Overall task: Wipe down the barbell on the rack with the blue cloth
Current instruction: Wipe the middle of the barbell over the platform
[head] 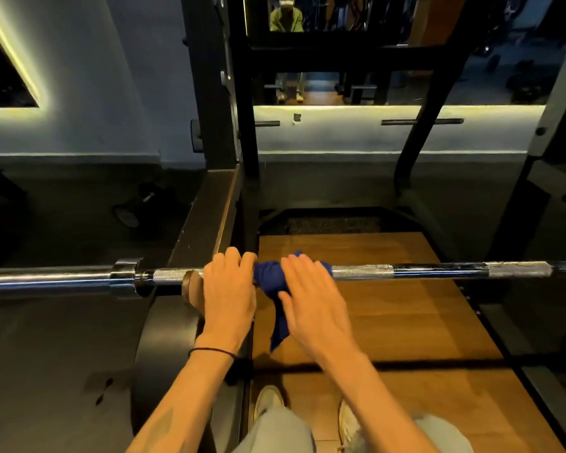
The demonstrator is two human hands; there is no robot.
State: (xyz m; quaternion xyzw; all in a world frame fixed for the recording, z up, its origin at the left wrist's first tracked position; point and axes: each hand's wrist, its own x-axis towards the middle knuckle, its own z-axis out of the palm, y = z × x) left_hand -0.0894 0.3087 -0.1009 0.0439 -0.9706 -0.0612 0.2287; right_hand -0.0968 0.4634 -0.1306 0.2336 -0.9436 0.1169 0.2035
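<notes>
The barbell (pixel 406 270) lies level across the rack, with silver knurled bands and dark sections; its sleeve and collar reach off to the left. A blue cloth (pixel 270 279) is bunched over the bar near the left upright, one corner hanging down. My left hand (pixel 229 289) grips the bar just left of the cloth, fingers curled over the top. My right hand (pixel 311 295) lies on the cloth with fingers straight, pressing it onto the bar.
The black rack upright (pixel 216 93) stands behind my left hand, a slanted rack leg (pixel 432 109) to the right. A wooden platform (pixel 389 322) lies under the bar, dark rubber floor on both sides. A dumbbell (pixel 131 210) rests on the floor at left. A mirror ahead reflects a person.
</notes>
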